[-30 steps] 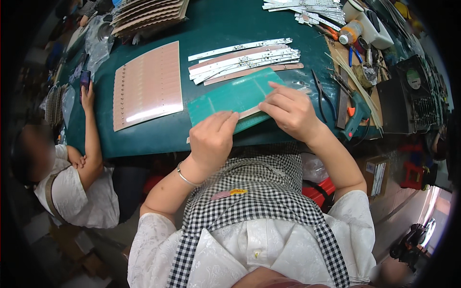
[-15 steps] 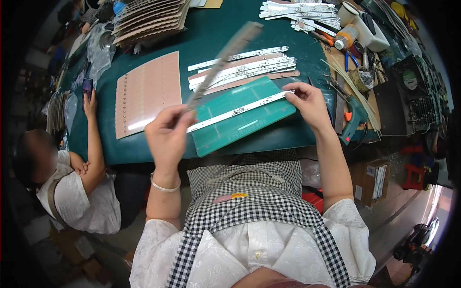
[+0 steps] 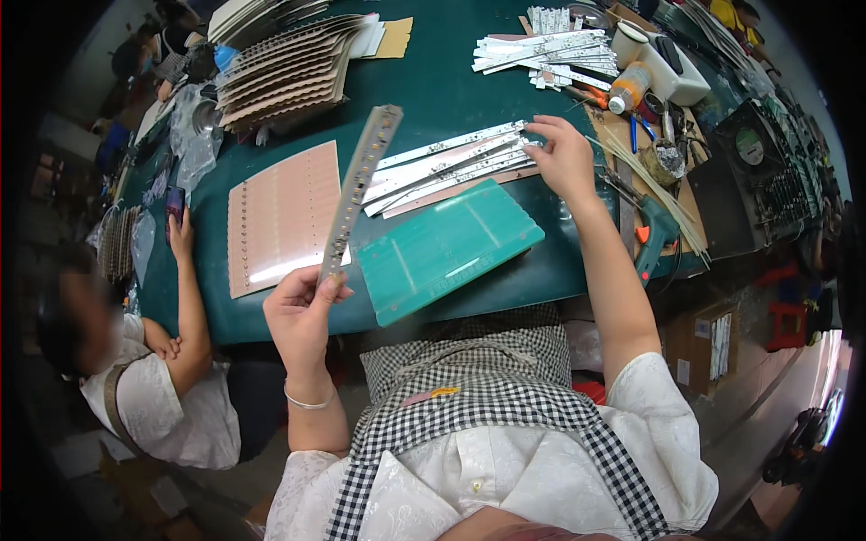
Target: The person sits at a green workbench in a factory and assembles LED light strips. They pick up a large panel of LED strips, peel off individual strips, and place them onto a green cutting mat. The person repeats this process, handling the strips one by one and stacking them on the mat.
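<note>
Pinched upright in my left hand (image 3: 302,311) is a narrow, greyish circuit strip (image 3: 356,185) with a row of small parts along its face. Its free end leans up and to the right, in front of the table. My right hand (image 3: 568,162) is at the right end of a loose pile of white strips (image 3: 451,162) with dark marks. Thumb and forefinger there are apart, close to the strip ends; whether they touch one is hard to see. Between my hands and nearer me lies a flat green block (image 3: 451,248), its top bare.
A pinkish panel of joined strips (image 3: 284,216) lies left, with stacked panels (image 3: 289,68) behind. More white strips (image 3: 550,50) sit at the back. A glue gun (image 3: 654,239), bottle (image 3: 630,86) and tools are on the right. A seated person (image 3: 162,388) holds a phone (image 3: 175,212) at left.
My right hand has moved away from the green block to the pile, and the white strip is off the block. My left hand has lowered slightly, its strip now steadier and more upright.
</note>
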Available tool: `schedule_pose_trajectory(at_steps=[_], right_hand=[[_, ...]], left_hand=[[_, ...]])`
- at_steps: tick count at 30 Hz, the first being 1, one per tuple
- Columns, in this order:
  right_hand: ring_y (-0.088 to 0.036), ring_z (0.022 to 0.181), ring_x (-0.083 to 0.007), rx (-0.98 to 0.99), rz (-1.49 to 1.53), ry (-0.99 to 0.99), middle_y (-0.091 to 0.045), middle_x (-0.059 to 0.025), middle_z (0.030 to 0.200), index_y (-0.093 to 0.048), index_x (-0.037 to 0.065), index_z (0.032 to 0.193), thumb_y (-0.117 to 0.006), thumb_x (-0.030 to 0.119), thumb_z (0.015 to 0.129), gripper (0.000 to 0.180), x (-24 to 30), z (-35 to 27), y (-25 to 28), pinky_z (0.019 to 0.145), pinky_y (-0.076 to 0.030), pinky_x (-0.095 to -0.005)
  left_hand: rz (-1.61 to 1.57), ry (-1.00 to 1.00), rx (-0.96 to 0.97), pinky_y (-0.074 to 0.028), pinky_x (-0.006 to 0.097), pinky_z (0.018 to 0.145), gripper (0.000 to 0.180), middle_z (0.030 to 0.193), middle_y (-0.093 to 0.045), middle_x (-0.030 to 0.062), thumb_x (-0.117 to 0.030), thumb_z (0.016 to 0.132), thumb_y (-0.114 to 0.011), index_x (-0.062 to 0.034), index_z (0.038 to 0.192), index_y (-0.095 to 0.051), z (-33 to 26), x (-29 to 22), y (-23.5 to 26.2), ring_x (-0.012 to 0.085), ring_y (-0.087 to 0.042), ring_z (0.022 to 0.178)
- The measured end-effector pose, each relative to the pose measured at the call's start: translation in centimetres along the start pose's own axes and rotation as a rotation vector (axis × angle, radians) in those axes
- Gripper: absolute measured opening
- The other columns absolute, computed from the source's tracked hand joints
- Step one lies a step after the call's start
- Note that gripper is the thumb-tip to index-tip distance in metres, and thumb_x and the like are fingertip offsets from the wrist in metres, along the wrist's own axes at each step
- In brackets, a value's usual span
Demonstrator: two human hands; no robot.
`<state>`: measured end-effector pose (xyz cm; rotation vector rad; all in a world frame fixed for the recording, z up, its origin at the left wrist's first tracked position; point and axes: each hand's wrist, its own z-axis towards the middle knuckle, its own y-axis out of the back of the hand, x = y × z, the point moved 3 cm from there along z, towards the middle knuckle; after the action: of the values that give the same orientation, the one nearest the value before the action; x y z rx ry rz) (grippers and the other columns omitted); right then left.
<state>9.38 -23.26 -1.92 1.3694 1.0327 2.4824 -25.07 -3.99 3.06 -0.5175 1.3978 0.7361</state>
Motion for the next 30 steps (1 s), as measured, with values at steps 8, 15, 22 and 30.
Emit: schedule_pose_trajectory(at_steps=[8, 15, 22, 30], right_hand=[[-0.061, 0.086, -0.0117, 0.402, 0.752, 0.000, -0.067, -0.0052, 0.092, -0.070, 0.004, 0.098, -0.069, 0.006, 0.080, 0.019, 11.5, -9.2, 1.6, 0.071, -0.048, -0.0252], [-0.061, 0.066, -0.0150, 0.350, 0.565, -0.033, -0.063, -0.0072, 0.074, -0.063, -0.001, 0.087, -0.067, 0.001, 0.079, 0.009, 12.2, -7.7, 2.6, 0.063, -0.049, -0.0268], [-0.059, 0.073, -0.0328, 0.498, -0.105, 0.640, -0.059, -0.0104, 0.077, -0.058, 0.004, 0.081, -0.062, 0.004, 0.076, 0.007, 12.3, -7.2, 0.1, 0.062, -0.047, -0.0392], [-0.059, 0.075, -0.0312, 0.672, 0.032, 0.699, -0.056, -0.0099, 0.076, -0.060, 0.005, 0.083, -0.063, 0.002, 0.073, 0.010, 11.5, -7.7, -3.1, 0.063, -0.046, -0.0405]], left_hand=[[-0.487, 0.203, 0.264, -0.057, 0.032, 0.075, 0.014, 0.087, -0.066, 0.0137, -0.003, 0.090, -0.059, 0.0030, 0.102, -0.057, -1.6, 0.1, -8.8, 0.0184, -0.067, 0.076], [0.042, -0.234, 0.444, -0.053, 0.035, 0.082, 0.030, 0.099, -0.066, 0.0134, -0.001, 0.078, -0.070, -0.0002, 0.107, -0.062, -2.3, -1.6, -12.4, 0.0254, -0.067, 0.091], [0.762, -0.699, -0.035, -0.042, 0.042, 0.086, 0.034, 0.098, -0.066, 0.0104, -0.004, 0.065, -0.077, -0.0034, 0.097, -0.068, -0.7, -6.8, -4.4, 0.0306, -0.055, 0.102], [0.838, -0.349, 0.307, -0.042, 0.035, 0.069, 0.016, 0.070, -0.061, 0.0059, -0.009, 0.069, -0.075, -0.0061, 0.084, -0.071, -1.8, 0.8, -3.2, 0.0239, -0.057, 0.070]])
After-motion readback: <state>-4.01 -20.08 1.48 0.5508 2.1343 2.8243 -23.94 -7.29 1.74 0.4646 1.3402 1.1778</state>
